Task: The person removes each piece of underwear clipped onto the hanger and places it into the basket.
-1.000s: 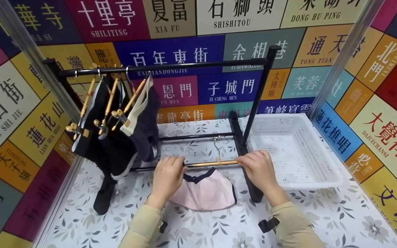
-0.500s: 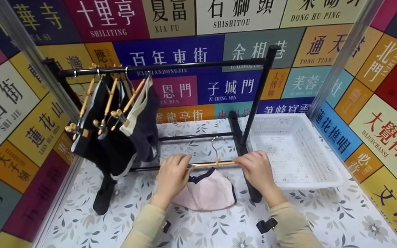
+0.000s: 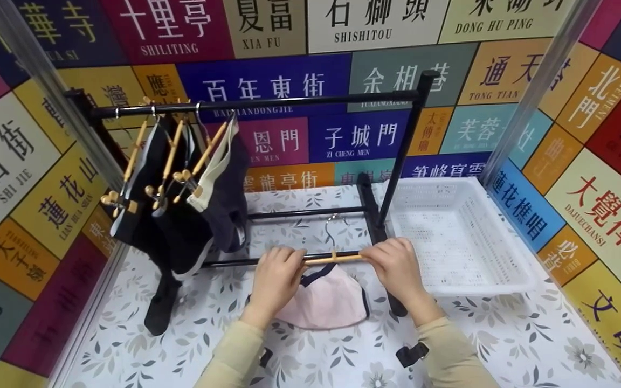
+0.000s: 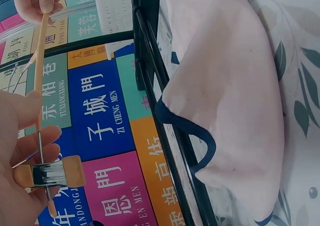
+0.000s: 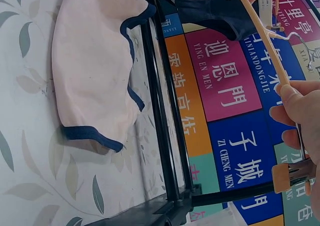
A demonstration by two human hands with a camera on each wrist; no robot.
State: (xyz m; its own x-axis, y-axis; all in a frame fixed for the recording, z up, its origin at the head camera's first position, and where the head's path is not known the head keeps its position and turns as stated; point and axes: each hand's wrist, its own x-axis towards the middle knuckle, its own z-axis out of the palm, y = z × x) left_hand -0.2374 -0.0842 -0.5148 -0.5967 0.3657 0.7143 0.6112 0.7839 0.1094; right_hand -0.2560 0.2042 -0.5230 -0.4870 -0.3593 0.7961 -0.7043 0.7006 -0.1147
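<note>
A wooden clip hanger (image 3: 335, 260) with a metal hook is held level between my two hands, over the far edge of a pink garment with navy trim (image 3: 326, 302) lying flat on the table. My left hand (image 3: 278, 277) pinches one end, thumb and fingers by a wooden clip (image 4: 50, 173). At the other end, my right hand (image 3: 394, 267) pinches the bar near the second clip (image 5: 287, 177). Neither clip has cloth in it. The garment is apart from both hands in the wrist views.
Behind the hands stands a black clothes rack (image 3: 289, 102). Several clip hangers with dark garments (image 3: 221, 199) hang at its left end; a black sock-like piece (image 3: 162, 304) dangles low. A white plastic basket (image 3: 504, 253) sits at right, past the rack's foot.
The hanger has shifted slightly left. My left hand has moved a little right and my right hand a little left, bringing them closer together. The pink garment stays in place.
</note>
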